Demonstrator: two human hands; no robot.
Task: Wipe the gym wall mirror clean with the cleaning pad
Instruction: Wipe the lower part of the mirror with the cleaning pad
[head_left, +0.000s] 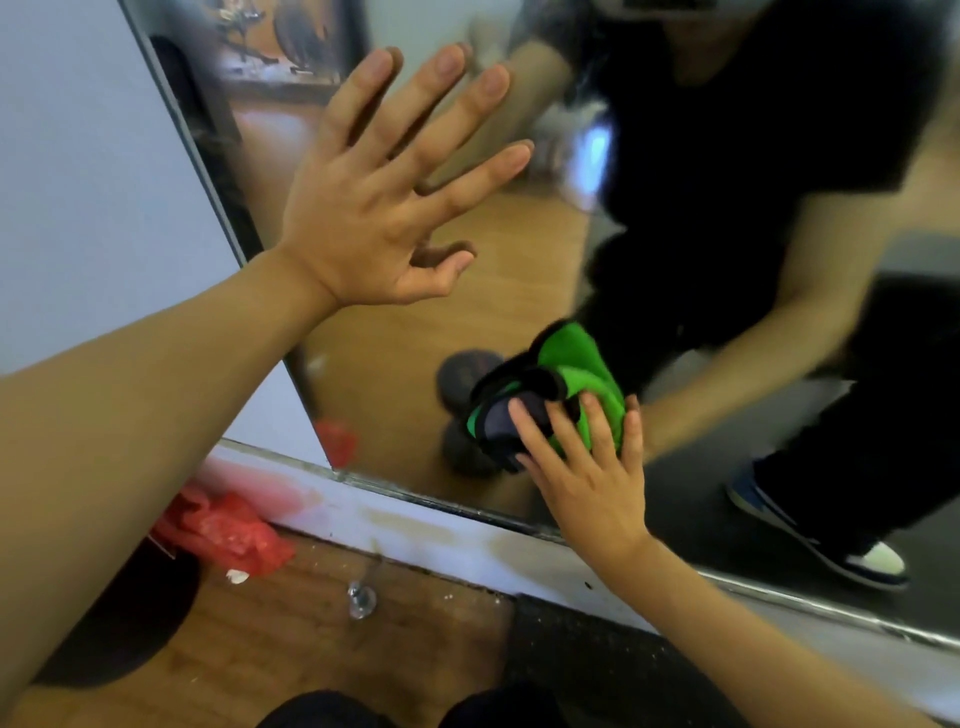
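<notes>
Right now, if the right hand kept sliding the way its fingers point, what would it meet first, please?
Judging by the picture, nothing soon: the right hand presses the green cleaning pad against the mirror, and bare glass lies ahead, up-left. The left hand, flat on the glass, is higher still.

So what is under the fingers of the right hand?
The green and black cleaning pad, pressed against the mirror by the right hand. The glass behind the pad is covered.
</notes>
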